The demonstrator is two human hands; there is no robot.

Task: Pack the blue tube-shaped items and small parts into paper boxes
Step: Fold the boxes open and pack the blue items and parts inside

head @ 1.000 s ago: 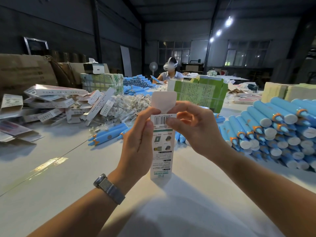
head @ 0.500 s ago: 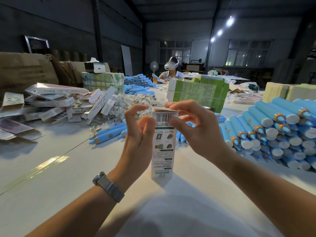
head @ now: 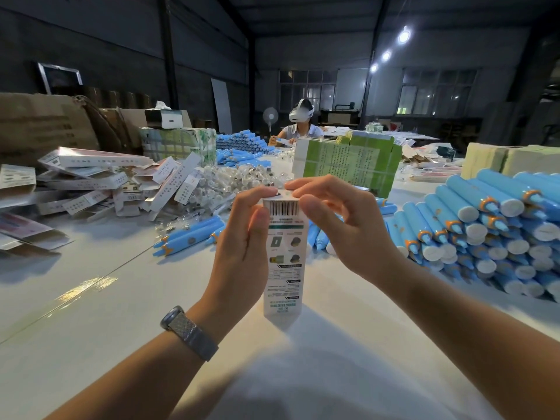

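The top flap of the paper box (head: 284,256), which stood straight up one second ago, is now folded down flat. The box stands upright on the table (head: 100,322), at 12 o'clock just before the person. The left hand (head: 242,253) grips its left side with curled fingers, and its forefinger presses the top. The right hand (head: 345,225) pinches the top edge from the right. So this box seems closed and nearly finished. The stack of blue tubes (head: 485,225) waits at 2 o'clock, the small parts in clear bags (head: 230,183) at 11 o'clock, and the empty flat boxes (head: 91,177) at 10 o'clock.
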